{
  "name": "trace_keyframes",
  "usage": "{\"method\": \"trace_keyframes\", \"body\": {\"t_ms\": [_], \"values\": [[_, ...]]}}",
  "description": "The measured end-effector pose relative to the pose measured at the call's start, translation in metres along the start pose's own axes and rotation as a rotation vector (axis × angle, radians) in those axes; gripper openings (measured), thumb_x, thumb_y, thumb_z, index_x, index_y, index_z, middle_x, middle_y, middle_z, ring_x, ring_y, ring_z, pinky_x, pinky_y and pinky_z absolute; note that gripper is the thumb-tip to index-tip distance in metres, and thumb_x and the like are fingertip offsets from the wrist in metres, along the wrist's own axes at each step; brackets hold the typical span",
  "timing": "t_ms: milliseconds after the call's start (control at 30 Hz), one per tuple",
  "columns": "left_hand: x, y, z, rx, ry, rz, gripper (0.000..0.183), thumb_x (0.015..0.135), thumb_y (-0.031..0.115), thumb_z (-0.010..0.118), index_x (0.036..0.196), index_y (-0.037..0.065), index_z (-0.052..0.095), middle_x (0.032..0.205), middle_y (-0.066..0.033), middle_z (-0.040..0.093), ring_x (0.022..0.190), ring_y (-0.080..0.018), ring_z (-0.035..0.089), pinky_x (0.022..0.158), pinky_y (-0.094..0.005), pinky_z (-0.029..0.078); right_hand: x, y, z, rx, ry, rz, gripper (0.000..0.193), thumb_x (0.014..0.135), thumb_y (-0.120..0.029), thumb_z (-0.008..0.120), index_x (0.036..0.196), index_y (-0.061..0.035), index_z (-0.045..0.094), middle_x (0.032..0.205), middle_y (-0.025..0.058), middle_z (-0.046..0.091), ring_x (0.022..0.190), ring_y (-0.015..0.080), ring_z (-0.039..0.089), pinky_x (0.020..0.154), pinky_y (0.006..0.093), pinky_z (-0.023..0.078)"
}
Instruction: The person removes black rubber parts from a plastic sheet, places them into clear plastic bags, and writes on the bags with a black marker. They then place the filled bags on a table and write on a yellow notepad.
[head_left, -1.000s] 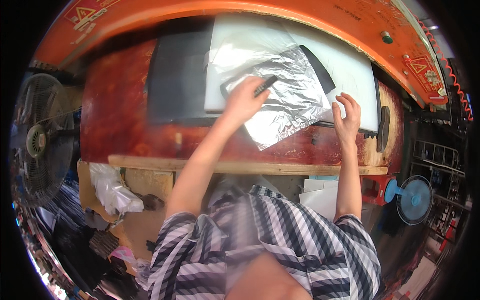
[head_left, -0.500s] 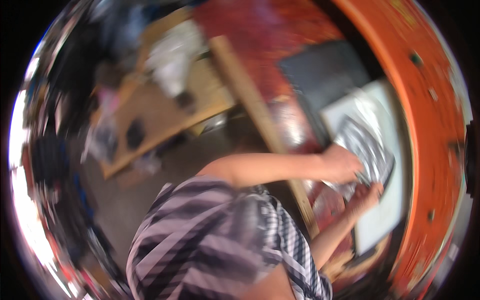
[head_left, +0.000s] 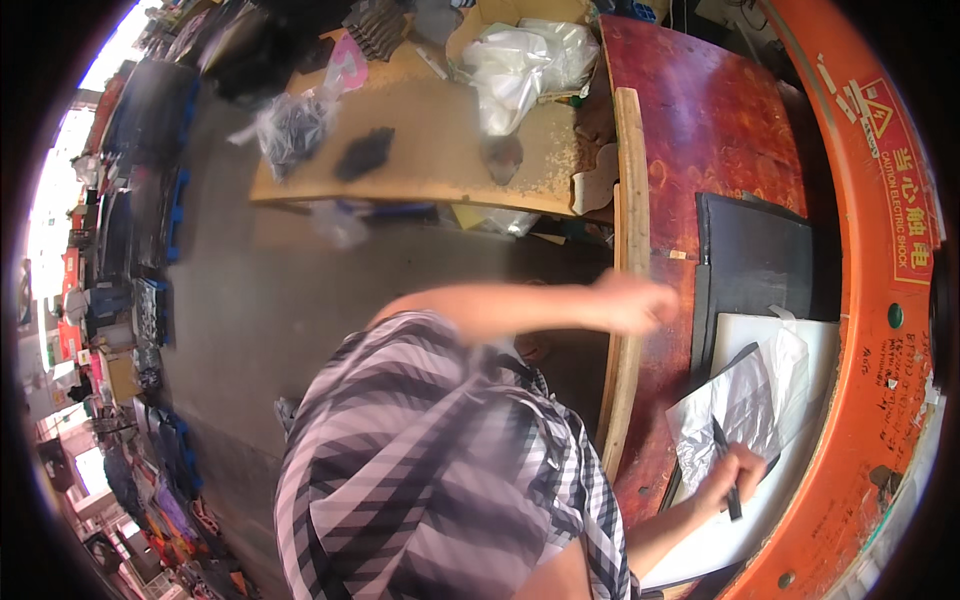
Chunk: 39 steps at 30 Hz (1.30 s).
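Observation:
My right hand (head_left: 735,475) is closed around a slim black pen-shaped tool (head_left: 721,440), held over the near part of a clear plastic bag (head_left: 740,400). A dark, flat sheet shows through the crinkled plastic. The bag lies at a slant on a white board (head_left: 735,340). My left hand (head_left: 640,303) is apart from the bag, above the red worktop beside its wooden edge rail. Its fingers are curled in and somewhat blurred; whatever they may hold is hidden.
A black slab (head_left: 760,255) lies on the red worktop (head_left: 690,130) beyond the white board. An orange machine beam (head_left: 880,330) runs along the right. To the left, a brown table (head_left: 420,110) carries plastic bags and dark pieces. A wooden rail (head_left: 627,230) borders the worktop.
My hands were together at the bag; the left has drawn back from it toward the wooden rail. The black tool now shows plainly in my right hand. The view has turned.

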<state>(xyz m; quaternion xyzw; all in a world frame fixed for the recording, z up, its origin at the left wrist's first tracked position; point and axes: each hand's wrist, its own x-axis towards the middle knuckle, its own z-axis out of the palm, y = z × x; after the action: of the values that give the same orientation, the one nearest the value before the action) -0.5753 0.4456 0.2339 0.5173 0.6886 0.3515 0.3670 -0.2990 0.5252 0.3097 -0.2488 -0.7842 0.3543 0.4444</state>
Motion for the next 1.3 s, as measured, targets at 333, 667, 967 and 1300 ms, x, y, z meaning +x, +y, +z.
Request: {"method": "trace_keyframes", "body": {"t_ms": [333, 667, 967, 1300], "values": [[-0.147, -0.128, -0.052, -0.64, 0.637, -0.758, 0.022, 0.087, 0.025, 0.06, 0.095, 0.005, 0.058, 0.075, 0.0002, 0.051, 0.058, -0.0077, 0.044, 0.048, -0.0228, 0.034, -0.03, 0.048, 0.016, -0.071, 0.138, 0.451, 0.036, 0.094, -0.018, 0.05, 0.122, 0.0043, 0.049, 0.089, 0.0123, 0.059, 0.057, 0.01, 0.044, 0.056, 0.0239, 0.04], [-0.242, -0.257, -0.081, -0.709, 0.469, -0.857, 0.024, 0.093, 0.026, 0.048, 0.096, 0.004, 0.058, 0.059, 0.0026, 0.045, 0.045, -0.0059, 0.038, 0.039, -0.0207, 0.029, -0.057, 0.036, 0.044, -0.712, 0.104, 0.071, 0.03, 0.091, -0.013, 0.057, 0.117, 0.0029, 0.055, 0.09, 0.0137, 0.062, 0.082, 0.0245, 0.059, 0.076, 0.0342, 0.048], [-0.425, -0.384, -0.138, -0.699, 0.55, -1.131, 0.022, 0.092, 0.013, 0.039, 0.106, 0.007, 0.055, 0.064, -0.0001, 0.047, 0.047, -0.0078, 0.037, 0.04, -0.0246, 0.032, -0.033, -0.015, 0.152, -0.833, 0.13, -0.104, 0.024, 0.09, -0.005, 0.058, 0.112, 0.0044, 0.055, 0.097, 0.0161, 0.063, 0.085, 0.0267, 0.061, 0.079, 0.0358, 0.049], [-0.552, -0.389, -0.062, -0.789, 1.19, -1.194, 0.023, 0.088, 0.013, 0.044, 0.105, 0.008, 0.059, 0.071, -0.0003, 0.055, 0.056, -0.0075, 0.043, 0.046, -0.0249, 0.033, -0.024, -0.078, 0.437, -0.107, -0.703, -0.155, 0.029, 0.086, 0.002, 0.056, 0.115, 0.0, 0.054, 0.096, 0.0099, 0.06, 0.086, 0.0181, 0.058, 0.079, 0.0285, 0.046]]}}
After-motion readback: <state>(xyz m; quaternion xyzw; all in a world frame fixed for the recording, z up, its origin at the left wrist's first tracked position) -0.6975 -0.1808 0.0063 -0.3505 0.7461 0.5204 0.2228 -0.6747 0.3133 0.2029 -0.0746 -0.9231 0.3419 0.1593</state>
